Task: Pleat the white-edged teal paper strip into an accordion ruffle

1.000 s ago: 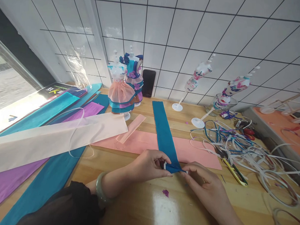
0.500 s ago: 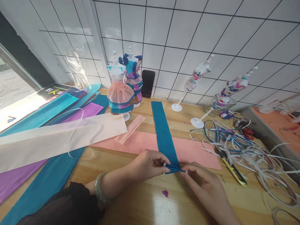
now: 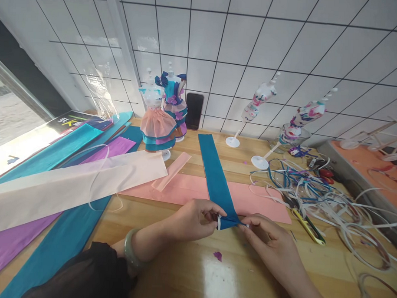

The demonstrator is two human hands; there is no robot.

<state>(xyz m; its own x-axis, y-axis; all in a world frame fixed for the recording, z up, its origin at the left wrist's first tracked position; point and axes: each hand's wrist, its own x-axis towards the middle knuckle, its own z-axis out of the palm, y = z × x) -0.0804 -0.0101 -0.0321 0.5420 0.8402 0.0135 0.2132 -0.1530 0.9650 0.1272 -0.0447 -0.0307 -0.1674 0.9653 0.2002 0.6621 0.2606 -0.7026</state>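
Note:
A long blue strip (image 3: 216, 173), of paper or thin fabric, runs from the back of the table down to my hands. My left hand (image 3: 196, 218) pinches the left corner of its near end, where a white edge shows by the fingertips. My right hand (image 3: 268, 238) pinches the right corner, which is gathered to a narrow point with a bit of white at the fingers. Between the hands the near end is folded over. Under the blue strip lies a wide pink strip (image 3: 261, 203), crosswise on the wooden table.
At left lie a cream strip (image 3: 70, 186), purple and teal strips. Small dress forms in layered skirts (image 3: 158, 123) stand behind, beside a phone (image 3: 193, 110). Two more forms (image 3: 260, 99) stand right, near tangled ribbons (image 3: 333, 210) and a yellow-green cutter (image 3: 308, 226).
My left fingertips have drawn back slightly from the fold, and more of the strip's white-edged left corner shows. My right hand holds its pinch almost unmoved.

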